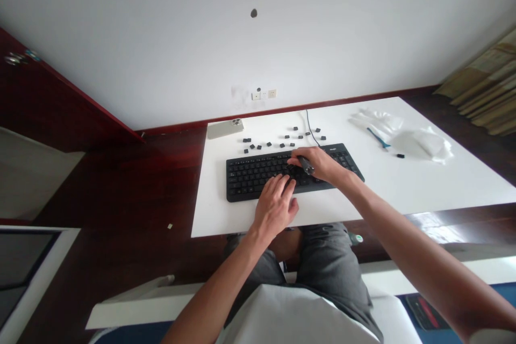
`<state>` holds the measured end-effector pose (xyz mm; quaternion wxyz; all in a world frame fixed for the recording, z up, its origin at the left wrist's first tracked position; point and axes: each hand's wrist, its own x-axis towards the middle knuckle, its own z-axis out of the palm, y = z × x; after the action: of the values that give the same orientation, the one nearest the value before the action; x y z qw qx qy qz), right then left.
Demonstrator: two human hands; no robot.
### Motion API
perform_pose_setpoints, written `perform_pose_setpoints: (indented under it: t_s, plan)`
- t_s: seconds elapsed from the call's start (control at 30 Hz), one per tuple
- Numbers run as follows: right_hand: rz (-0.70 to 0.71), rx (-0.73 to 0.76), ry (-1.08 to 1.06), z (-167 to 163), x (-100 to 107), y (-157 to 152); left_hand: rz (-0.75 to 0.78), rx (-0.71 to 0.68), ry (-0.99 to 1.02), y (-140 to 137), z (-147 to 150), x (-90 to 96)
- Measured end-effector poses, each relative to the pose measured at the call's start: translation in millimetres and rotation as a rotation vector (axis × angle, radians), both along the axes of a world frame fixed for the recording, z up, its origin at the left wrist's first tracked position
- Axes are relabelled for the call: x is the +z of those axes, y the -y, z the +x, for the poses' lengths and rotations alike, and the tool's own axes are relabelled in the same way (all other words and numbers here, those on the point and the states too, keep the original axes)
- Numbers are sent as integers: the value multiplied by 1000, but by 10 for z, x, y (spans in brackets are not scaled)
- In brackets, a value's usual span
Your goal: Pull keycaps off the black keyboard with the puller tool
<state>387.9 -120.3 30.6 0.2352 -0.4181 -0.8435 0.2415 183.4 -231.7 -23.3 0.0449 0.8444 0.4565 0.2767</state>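
Observation:
A black keyboard (250, 174) lies on the white table, its cable running off the back. My left hand (276, 204) rests palm down at the keyboard's front edge, fingers stretched over the lower keys. Above the right part of the keys, my right hand (316, 163) is closed round a dark-handled tool (306, 165); its working end is mostly hidden, so its kind is unclear. Several loose black keycaps (269, 144) are scattered behind the keyboard. One more keycap (400, 156) lies to the right, close to a blue tool (379, 138).
A phone (226, 128) lies at the table's back left corner. Crumpled clear plastic bags (423, 144) spread over the right side of the white table (455, 185). The keyboard cable (310, 126) runs towards the wall. Wall sockets (264, 95) are behind the table.

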Motion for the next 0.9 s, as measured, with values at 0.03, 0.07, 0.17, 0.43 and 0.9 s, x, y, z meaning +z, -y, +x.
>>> perform_pose_setpoints:
  t_s: [0.03,0.07,0.17,0.43,0.9]
  plan:
    - [-13,8,16,-6,25,-22,0,5,-2,1,0,-4]
    - [-27,18,30,-13,48,-40,0,8,-5,1,1,-8]
    - [-56,40,66,-35,111,-73,-1,6,-8,0,0,-15]
    - [-37,-21,100,-106,30,21,4,-4,7,0,1,-61]
    - [183,97,192,-92,-66,444,-9,-8,29,-19,8,-17]
